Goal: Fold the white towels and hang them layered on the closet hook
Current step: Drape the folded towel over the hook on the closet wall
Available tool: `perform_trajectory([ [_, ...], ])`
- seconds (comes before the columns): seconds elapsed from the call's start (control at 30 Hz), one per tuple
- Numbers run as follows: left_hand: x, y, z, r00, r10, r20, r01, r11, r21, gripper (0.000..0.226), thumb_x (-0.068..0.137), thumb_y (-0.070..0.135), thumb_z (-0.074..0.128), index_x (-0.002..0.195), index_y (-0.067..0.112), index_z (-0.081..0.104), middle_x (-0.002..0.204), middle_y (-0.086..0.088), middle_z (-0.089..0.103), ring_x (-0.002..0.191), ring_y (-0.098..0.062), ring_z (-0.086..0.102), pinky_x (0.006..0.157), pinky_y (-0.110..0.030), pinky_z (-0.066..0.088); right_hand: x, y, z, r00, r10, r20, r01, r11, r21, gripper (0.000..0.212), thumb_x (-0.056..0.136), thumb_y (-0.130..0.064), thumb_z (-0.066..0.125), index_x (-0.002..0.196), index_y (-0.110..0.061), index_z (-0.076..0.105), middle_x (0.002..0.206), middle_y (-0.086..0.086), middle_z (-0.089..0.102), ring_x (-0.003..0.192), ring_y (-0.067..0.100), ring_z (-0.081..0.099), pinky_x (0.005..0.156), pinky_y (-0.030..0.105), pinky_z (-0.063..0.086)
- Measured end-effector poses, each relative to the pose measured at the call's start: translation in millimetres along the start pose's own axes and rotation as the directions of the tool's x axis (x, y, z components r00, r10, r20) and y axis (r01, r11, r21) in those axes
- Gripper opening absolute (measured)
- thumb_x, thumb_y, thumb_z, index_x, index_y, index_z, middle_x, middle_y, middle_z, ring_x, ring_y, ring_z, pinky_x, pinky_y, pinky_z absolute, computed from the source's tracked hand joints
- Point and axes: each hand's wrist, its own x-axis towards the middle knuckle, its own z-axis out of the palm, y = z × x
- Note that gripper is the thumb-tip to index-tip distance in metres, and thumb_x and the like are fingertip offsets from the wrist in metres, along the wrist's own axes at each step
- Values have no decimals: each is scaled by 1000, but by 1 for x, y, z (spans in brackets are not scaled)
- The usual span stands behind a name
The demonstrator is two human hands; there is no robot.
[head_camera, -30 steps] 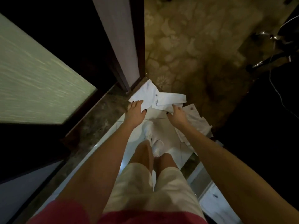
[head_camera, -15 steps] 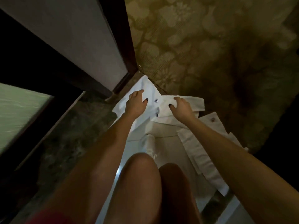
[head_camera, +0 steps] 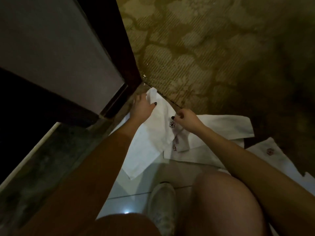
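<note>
White towels (head_camera: 221, 126) lie on the pale floor tiles (head_camera: 129, 188) in the middle and right of the frame. I can count three. The top towel (head_camera: 158, 133) has a small dark flower mark (head_camera: 172, 124) on it. Two hands hold this towel. The left hand (head_camera: 142, 108) grips its far corner with the thumb on top, close to the dark door frame (head_camera: 122, 53). The right hand (head_camera: 185, 119) has curled fingers and pinches the towel's edge just above the flower mark. One white shoe (head_camera: 162, 205) shows at the bottom. One flowery carpet (head_camera: 204, 48) fills the upper right.
</note>
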Motion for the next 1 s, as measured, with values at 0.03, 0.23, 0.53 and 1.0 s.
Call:
perform_trajectory([
  [0.03,6,0,5,1000,-16,-12,16,1000,-11,56,97,40,54,142,9,41,145,-20,39,136,-35,33,111,-41,31,5,3,-3,1000,9,10,-9,1000,17,18,94,-27,62,93,-9,60,86,4,57,81,18,53,75,33,43],
  [0.23,31,9,12,979,-179,-97,172,982,-72,34,100,40,47,118,14,61,133,-22,46,126,-42,40,106,-52,36,15,11,-14,991,35,126,-33,999,-17,13,88,-22,71,92,-13,62,84,2,57,81,17,52,54,23,36],
  [0.53,-62,76,-115,994,-50,-94,-6,856,-516,23,98,22,55,81,6,57,77,-10,58,77,-21,54,66,-31,40,-109,-61,-88,986,122,-116,-91,966,243,13,100,-12,48,87,-10,46,78,-1,47,68,11,44,56,24,35],
  [1.0,-318,318,-445,988,33,-148,-114,805,-583,9,93,9,61,89,2,60,78,-13,56,75,-21,49,68,-30,36,-450,-266,-388,826,218,-520,38,898,438,11,99,-18,53,93,-10,58,85,0,59,74,11,57,62,21,46],
])
